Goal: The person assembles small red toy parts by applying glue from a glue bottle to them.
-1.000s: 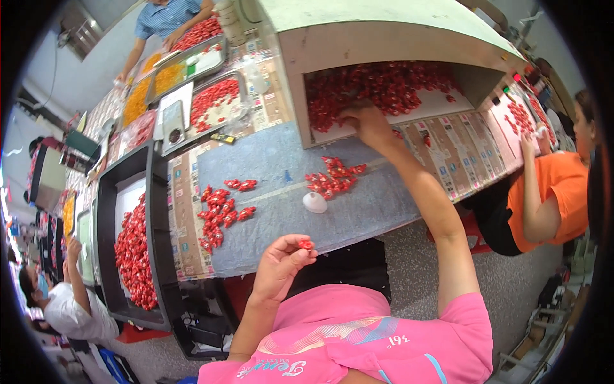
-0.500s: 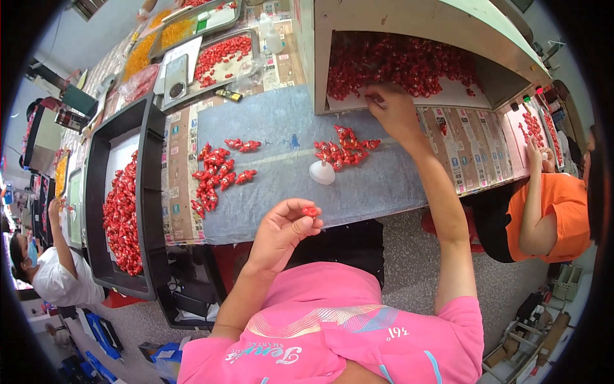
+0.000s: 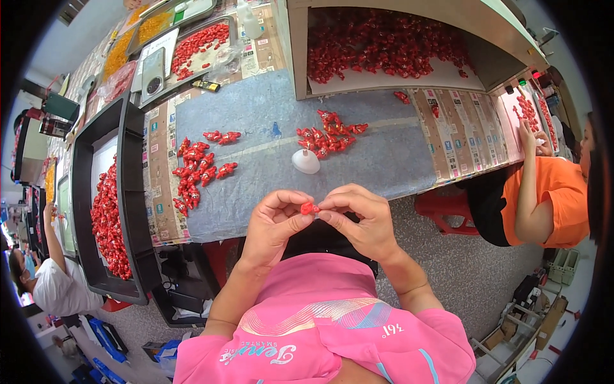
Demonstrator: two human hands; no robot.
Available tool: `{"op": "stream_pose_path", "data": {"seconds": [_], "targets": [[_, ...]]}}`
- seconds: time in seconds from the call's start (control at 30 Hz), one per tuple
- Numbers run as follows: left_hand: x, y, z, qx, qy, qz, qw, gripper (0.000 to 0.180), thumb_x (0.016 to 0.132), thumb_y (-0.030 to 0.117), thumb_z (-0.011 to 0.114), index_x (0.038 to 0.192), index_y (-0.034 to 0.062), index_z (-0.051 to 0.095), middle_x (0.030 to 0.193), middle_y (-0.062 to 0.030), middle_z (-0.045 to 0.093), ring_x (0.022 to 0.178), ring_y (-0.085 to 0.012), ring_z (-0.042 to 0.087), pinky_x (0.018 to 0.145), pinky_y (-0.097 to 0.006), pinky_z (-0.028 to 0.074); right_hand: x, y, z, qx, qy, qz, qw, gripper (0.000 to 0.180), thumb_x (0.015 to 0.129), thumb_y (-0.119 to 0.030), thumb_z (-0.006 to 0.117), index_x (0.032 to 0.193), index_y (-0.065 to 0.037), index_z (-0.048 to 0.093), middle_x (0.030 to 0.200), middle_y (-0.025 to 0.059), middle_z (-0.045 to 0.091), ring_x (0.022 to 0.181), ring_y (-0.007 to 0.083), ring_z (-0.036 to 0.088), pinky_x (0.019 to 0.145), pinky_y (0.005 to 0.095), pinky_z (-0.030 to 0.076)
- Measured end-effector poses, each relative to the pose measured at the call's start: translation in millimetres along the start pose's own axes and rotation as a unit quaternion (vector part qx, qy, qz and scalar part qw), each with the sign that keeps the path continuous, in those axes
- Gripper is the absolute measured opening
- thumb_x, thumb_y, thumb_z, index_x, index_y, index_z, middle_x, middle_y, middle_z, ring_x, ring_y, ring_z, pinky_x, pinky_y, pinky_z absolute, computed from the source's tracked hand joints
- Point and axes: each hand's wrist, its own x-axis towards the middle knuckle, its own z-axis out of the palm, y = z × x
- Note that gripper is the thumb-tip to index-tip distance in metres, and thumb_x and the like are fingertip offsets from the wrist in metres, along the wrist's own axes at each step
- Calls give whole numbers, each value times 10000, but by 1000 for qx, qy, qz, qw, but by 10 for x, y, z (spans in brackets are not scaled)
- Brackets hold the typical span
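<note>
In front of my chest, over the near table edge, my left hand (image 3: 276, 223) pinches a small red plastic figure piece (image 3: 309, 208) between thumb and fingertips. My right hand (image 3: 362, 221) meets it from the right, its thumb and forefinger pressed together at the piece's right end. Whatever those fingertips grip is too small to make out. Beyond my hands, a white funnel-shaped piece (image 3: 306, 162) rests on the blue-grey mat (image 3: 256, 192). Just behind it lies a cluster of red figures (image 3: 329, 136), and another group of red figures (image 3: 195, 169) is to the left.
A pale open-fronted box (image 3: 409, 9) full of red pieces stands at the back right. At left is a black crate (image 3: 137, 192) with a red heap. Trays, a phone (image 3: 153, 73) and a bottle (image 3: 249, 22) lie behind. One person sits on each side.
My right hand has come back from the box opening to the red piece at my left hand. A single red figure now shows on the mat before the box.
</note>
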Motion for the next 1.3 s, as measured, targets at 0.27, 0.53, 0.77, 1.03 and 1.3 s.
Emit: {"op": "stream_pose_path", "data": {"seconds": [0.27, 0.53, 0.77, 1.03, 1.3], "targets": [[6, -39, 18, 10, -7, 18, 1000, 246, 767, -87, 693, 967, 22, 599, 1049, -87, 599, 977, -150, 591, 881, -279, 494, -47, -27, 10, -63, 38, -35, 997, 151, 775, 20, 696, 922, -7, 674, 921, 98, 644, 753, 161, 652, 655, 257, 535], [19, -25, 71, 56, 0, 38, 998, 235, 757, -93, 699, 925, 39, 600, 1018, -76, 593, 923, -141, 598, 829, -269, 509, -46, -33, 15, -91, 53, -42, 994, 160, 751, 17, 715, 902, 2, 664, 880, 96, 649, 734, 159, 656, 639, 253, 539], [11, -54, 86, 138, 5, 101, 985, 213, 761, -102, 692, 921, 15, 614, 1027, -92, 586, 923, -149, 598, 839, -279, 512, -50, -70, 6, -112, 53, -45, 991, 139, 748, 10, 720, 867, 3, 649, 834, 95, 650, 717, 168, 658, 621, 260, 540], [9, -49, 89, 294, -5, 205, 934, 227, 739, -118, 696, 922, 3, 637, 1021, -111, 584, 937, -173, 599, 828, -280, 510, -66, -44, 4, -134, 60, -52, 988, 158, 727, -4, 750, 849, -5, 650, 797, 82, 660, 677, 147, 637, 601, 250, 512], [-6, -58, 90, 376, 9, 246, 893, 223, 710, -125, 714, 886, 3, 667, 975, -118, 620, 898, -175, 617, 808, -273, 514, -64, 42, -24, -190, 50, -149, 969, 185, 706, 23, 739, 834, -21, 614, 783, 90, 656, 675, 212, 632, 594, 291, 499]]}}
